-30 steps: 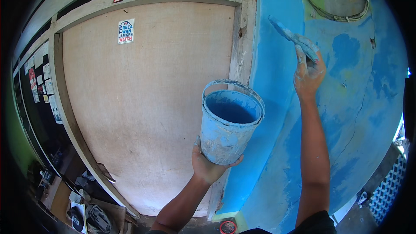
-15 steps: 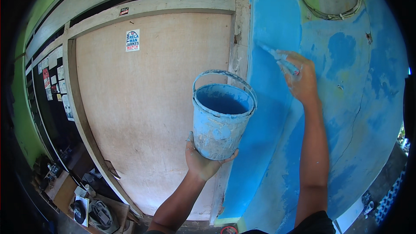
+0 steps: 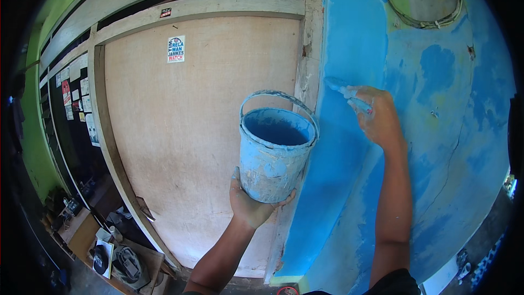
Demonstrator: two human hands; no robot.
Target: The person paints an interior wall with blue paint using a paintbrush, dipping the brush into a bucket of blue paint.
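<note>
Bucket (image 3: 275,153), pale blue and paint-smeared, sits upright on the cupped left hand (image 3: 251,205), whose fingers curl under its base; the bail handle arches over the rim, and blue paint fills the inside, its depth hard to judge. Right hand (image 3: 376,117) is closed around a brush (image 3: 341,90), whose bristles touch the blue wall (image 3: 349,38) just beside the wooden door frame (image 3: 311,65); most of the handle is hidden inside the fist, and the bristles blur into the wet paint. Bucket covers part of the frame and of the plywood door (image 3: 191,142) behind it. A small sticker (image 3: 176,49) is on the door's upper part. At lower left, clutter (image 3: 117,257) lies in shadow and cannot be told apart. Both forearms are cut off by the lower edge.
</note>
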